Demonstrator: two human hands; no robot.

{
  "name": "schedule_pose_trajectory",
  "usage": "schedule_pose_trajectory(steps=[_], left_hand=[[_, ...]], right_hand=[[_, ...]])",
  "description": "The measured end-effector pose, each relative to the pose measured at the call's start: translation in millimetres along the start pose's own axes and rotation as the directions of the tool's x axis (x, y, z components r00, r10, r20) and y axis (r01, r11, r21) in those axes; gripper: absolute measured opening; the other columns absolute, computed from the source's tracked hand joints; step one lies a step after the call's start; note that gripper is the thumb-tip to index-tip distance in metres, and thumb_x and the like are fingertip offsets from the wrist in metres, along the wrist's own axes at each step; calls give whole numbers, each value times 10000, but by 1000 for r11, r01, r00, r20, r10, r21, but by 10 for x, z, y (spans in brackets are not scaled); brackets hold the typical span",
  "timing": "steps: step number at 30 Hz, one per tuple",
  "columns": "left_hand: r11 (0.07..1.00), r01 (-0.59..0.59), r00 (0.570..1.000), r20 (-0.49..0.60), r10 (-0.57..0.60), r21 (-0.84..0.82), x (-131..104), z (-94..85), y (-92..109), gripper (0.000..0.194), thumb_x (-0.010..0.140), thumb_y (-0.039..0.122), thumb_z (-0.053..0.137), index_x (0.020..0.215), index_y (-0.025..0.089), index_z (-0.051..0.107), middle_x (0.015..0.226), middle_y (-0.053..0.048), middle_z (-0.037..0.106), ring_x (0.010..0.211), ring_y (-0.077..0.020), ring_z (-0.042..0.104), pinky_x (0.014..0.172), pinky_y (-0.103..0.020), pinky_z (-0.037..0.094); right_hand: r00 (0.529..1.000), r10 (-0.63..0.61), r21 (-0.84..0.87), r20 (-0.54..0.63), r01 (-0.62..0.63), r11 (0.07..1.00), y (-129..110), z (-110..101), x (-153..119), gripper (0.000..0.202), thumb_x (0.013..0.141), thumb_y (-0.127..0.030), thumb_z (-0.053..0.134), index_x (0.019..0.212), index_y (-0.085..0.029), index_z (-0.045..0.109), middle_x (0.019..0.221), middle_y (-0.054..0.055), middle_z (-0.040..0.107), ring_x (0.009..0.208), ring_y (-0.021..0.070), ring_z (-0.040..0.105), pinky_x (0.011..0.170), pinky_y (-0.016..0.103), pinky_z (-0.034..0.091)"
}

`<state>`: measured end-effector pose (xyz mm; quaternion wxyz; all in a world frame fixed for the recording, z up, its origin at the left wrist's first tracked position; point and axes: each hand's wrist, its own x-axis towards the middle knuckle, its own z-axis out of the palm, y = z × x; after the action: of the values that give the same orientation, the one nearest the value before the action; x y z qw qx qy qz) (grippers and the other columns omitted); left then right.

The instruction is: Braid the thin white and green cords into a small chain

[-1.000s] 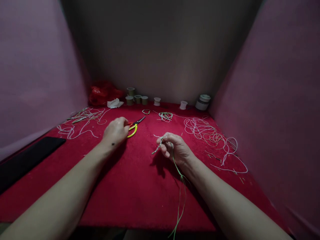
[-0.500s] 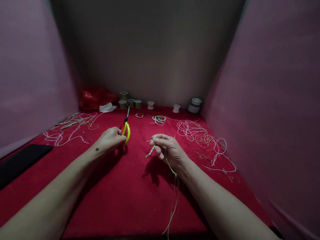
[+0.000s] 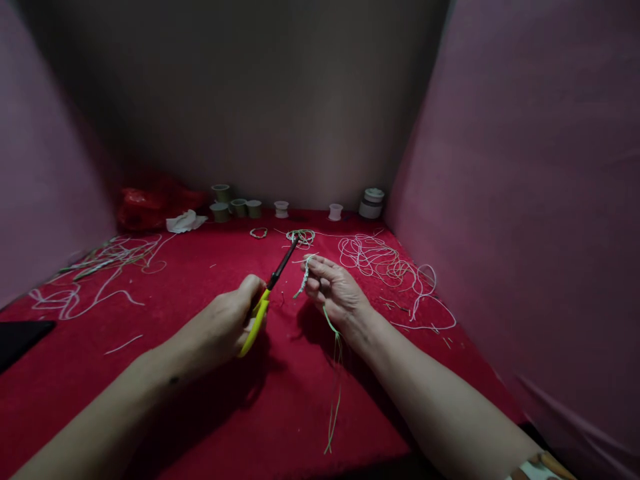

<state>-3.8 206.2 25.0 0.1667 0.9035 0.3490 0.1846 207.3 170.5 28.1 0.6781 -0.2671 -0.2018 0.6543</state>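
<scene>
Yellow-handled scissors (image 3: 256,327) are in my left hand (image 3: 235,317), their dark blades closed and tilted up to the right. My right hand (image 3: 337,287), a little right of the blade tips, pinches a braided white-and-green cord (image 3: 305,277) between thumb and fingertips. A short thread end sticks out to the left of the pinch. Below the palm hang thin green strands (image 3: 336,373) with a knot near their top. The blades and the cord are apart.
Tangled pale cords lie at the left (image 3: 107,267) and right (image 3: 380,260). Along the back stand thread spools (image 3: 220,212), a lidded jar (image 3: 371,204), a red plastic bag (image 3: 145,207) and white tissue (image 3: 185,221). A small bracelet (image 3: 259,233) lies nearer. A black flat object (image 3: 23,340) is at far left.
The scissors have tilted to the right, with their tips now close to my right hand. My left hand has come lower and nearer. The view has shifted right.
</scene>
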Motion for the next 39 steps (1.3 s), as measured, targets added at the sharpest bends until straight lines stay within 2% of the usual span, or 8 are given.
schedule_pose_trajectory(steps=[6,10,13,17,21,27,32,39], left_hand=[[942,10,985,157,-66,335,-16,-9,88,109,912,294,336,935,214,406,665,-63,588,522,-230,585,489,-325,261],[905,-36,981,186,-49,425,-5,18,59,164,942,282,299,996,195,427,629,-48,574,535,-247,605,495,-327,253],[881,-40,977,202,-64,471,-2,20,51,183,954,290,288,996,189,435,648,-67,601,536,-244,609,493,-330,232],[877,-16,971,217,-102,481,12,-8,74,238,968,309,275,1045,171,452,643,-77,611,557,-266,629,500,-333,257],[871,9,969,211,-129,492,24,-16,98,282,966,311,265,1077,156,473,640,-94,612,554,-294,631,498,-347,268],[881,8,977,186,-108,473,14,16,56,260,961,306,278,1038,166,484,598,-85,573,506,-288,593,480,-354,239],[895,-18,984,168,-65,446,9,43,11,207,946,308,323,1023,190,475,589,-53,550,498,-264,583,478,-338,220],[898,1,977,189,-94,440,13,12,105,260,962,326,290,1033,167,484,618,-71,581,528,-279,610,482,-326,215]], right_hand=[[997,7,85,-82,0,996,-23,3,6,106,762,-28,696,727,-128,702,684,8,724,443,44,557,335,127,302],[998,10,92,-64,-4,996,-42,13,-12,102,778,-42,701,743,-138,712,744,18,737,462,38,556,346,124,301],[999,10,92,-35,-7,996,-50,17,-29,87,792,-64,709,756,-141,723,662,-2,689,461,42,539,345,130,283],[998,25,119,-63,-18,993,-38,39,-51,122,772,-53,713,710,-156,692,633,-17,678,450,49,527,329,142,259],[996,60,160,-67,-49,986,-11,45,-57,124,749,-48,726,711,-155,676,634,-21,684,451,58,544,342,141,304],[998,54,144,-27,-49,988,-8,29,-42,111,784,-60,712,758,-166,689,775,13,739,470,45,512,363,140,324],[997,55,107,-51,-49,993,-2,36,-49,117,770,-63,722,762,-176,694,836,25,753,477,45,497,355,149,303],[991,118,178,-57,-106,978,25,49,-73,91,806,-69,697,803,-160,707,725,0,727,439,45,508,358,144,323]])
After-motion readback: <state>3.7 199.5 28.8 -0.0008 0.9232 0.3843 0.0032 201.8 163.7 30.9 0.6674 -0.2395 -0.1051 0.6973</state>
